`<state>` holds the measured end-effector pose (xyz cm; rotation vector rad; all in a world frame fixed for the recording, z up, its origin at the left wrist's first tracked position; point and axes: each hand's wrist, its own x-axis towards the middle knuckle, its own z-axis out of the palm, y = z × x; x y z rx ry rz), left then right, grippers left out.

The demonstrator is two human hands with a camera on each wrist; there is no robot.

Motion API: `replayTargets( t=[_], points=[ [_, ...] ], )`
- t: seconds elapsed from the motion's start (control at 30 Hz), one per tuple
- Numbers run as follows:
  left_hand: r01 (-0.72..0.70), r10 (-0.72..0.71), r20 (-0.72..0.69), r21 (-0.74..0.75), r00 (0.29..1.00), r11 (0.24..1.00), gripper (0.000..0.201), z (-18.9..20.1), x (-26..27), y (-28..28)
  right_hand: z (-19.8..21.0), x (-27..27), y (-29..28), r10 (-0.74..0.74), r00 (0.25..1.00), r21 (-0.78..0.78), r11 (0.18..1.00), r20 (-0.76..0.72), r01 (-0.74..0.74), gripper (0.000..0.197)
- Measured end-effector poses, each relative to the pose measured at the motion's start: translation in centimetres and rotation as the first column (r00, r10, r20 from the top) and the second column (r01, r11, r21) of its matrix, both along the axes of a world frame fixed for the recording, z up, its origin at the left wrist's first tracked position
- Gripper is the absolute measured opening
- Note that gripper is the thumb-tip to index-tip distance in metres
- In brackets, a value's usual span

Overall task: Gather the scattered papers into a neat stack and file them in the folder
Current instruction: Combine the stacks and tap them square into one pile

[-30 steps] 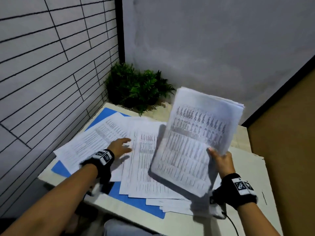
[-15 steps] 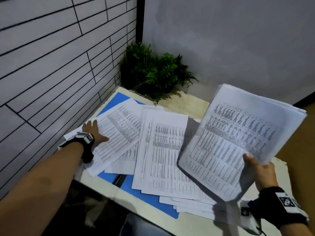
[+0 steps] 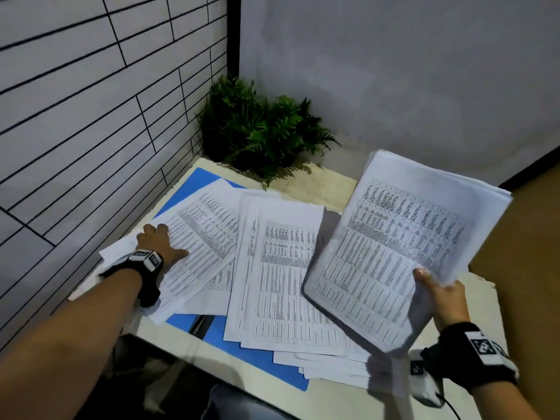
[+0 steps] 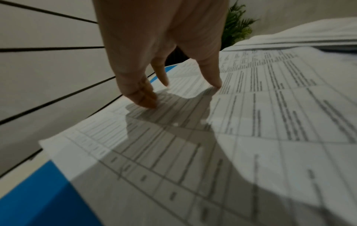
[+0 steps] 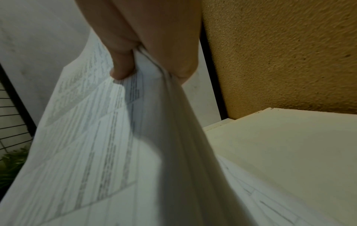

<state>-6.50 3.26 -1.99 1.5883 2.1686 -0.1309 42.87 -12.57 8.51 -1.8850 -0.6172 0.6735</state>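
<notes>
Left hand [image 3: 157, 244] lies flat, fingers straight, on the leftmost printed sheet [image 3: 200, 237], long axis running away toward the fern [image 3: 257, 128]; my right hand [image 3: 442, 298] pinches the gathered stack [image 3: 403, 253] aloft, well right, above the blue folder [image 3: 242, 353].

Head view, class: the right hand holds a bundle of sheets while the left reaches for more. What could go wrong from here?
1. The right hand pinches the bundle of printed white sheets by one corner only; it may sag or fan apart.
2. The left hand presses fingertips on loose printed sheets overhanging the pale table; sliding them could push some off.
</notes>
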Motion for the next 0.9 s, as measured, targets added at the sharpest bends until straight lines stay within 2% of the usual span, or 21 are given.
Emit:
replayTargets(
  t=[0.13,0.27,0.3,0.37,0.43,0.67,0.73,0.87,0.9],
  points=[
    [-0.030,0.024,-0.095,-0.061,0.995,0.998,0.104,0.5,-1.3,-0.2,0.4,-0.7,0.0,0.007,1.000,-0.004,1.000,-0.013,-0.007,0.010],
    [-0.054,0.038,-0.157,-0.097,0.987,0.994,0.091,1.0,-2.4,0.0,0.6,-0.9,-0.6,0.013,0.999,0.025,1.000,-0.034,-0.012,0.006],
    [-0.056,0.039,-0.165,-0.103,0.986,0.993,0.090,1.0,-2.4,-0.1,0.7,-1.0,-0.7,0.006,0.999,0.032,0.999,-0.036,-0.005,0.009],
    [-0.071,0.053,-0.164,-0.106,0.985,0.992,0.095,0.8,-2.3,-0.3,0.6,-1.0,-1.0,0.008,0.999,0.048,0.999,-0.036,-0.006,0.031],
    [-0.075,0.055,-0.162,-0.119,0.985,0.990,0.105,0.8,-2.2,-0.1,0.6,-0.9,-1.1,0.013,1.000,0.050,0.999,-0.026,-0.011,0.038],
    [-0.074,0.050,-0.191,-0.123,0.980,0.990,0.123,0.9,-3.3,1.2,0.4,-1.6,-0.8,0.023,0.999,0.006,1.000,-0.023,-0.022,0.027],
    [-0.087,0.064,-0.172,-0.130,0.983,0.988,0.118,1.0,-3.0,0.8,0.1,-1.9,-0.7,0.016,0.999,-0.008,1.000,-0.033,-0.017,0.024],
    [-0.046,0.035,-0.066,-0.184,0.997,0.982,0.089,1.4,-2.1,-0.4,-0.1,-2.7,-0.7,0.009,0.999,-0.047,0.999,-0.051,-0.011,0.007],
    [-0.026,0.021,-0.028,-0.207,0.999,0.978,0.082,1.6,-1.7,-0.8,-0.1,-2.9,-0.7,0.004,0.998,-0.048,0.999,-0.055,-0.007,0.008]
  ],
)
